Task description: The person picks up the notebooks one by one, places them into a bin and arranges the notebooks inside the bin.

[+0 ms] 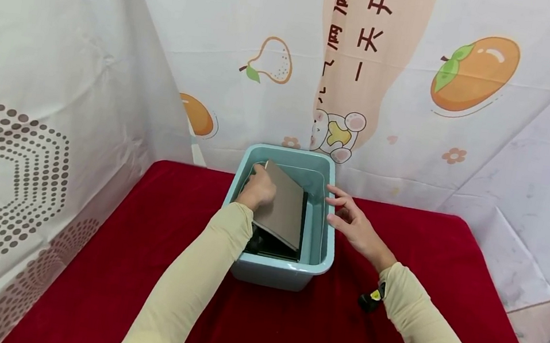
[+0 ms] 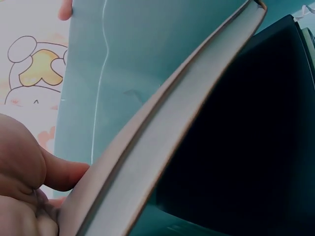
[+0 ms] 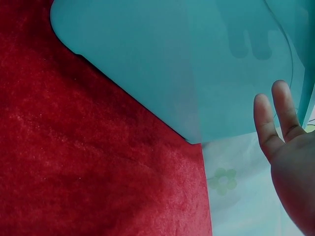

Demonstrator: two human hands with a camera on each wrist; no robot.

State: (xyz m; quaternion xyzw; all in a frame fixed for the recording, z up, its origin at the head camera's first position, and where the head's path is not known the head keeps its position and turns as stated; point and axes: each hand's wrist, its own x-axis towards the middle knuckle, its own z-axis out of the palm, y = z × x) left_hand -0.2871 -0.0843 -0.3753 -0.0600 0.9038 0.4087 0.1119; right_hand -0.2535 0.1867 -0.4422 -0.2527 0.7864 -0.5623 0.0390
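A light blue plastic tub (image 1: 323, 262) stands on the red cloth. Inside it, my left hand (image 1: 258, 188) grips a hardcover book (image 1: 283, 204) with a grey-brown cover by its far left part. The book is tilted, and its pale page edges face the left wrist view, where the thumb (image 2: 69, 173) presses on the cover. Beneath the book lies a flat dark item (image 2: 221, 137), partly hidden. My right hand (image 1: 358, 229) is at the tub's right rim, its fingers spread and holding nothing; in the right wrist view two fingers extend beside the tub wall.
The red cloth (image 1: 137, 269) covers the table around the tub. White printed curtains (image 1: 254, 12) hang close behind and on both sides. On the right wrist is a small black device (image 1: 369, 301) with a yellow mark.
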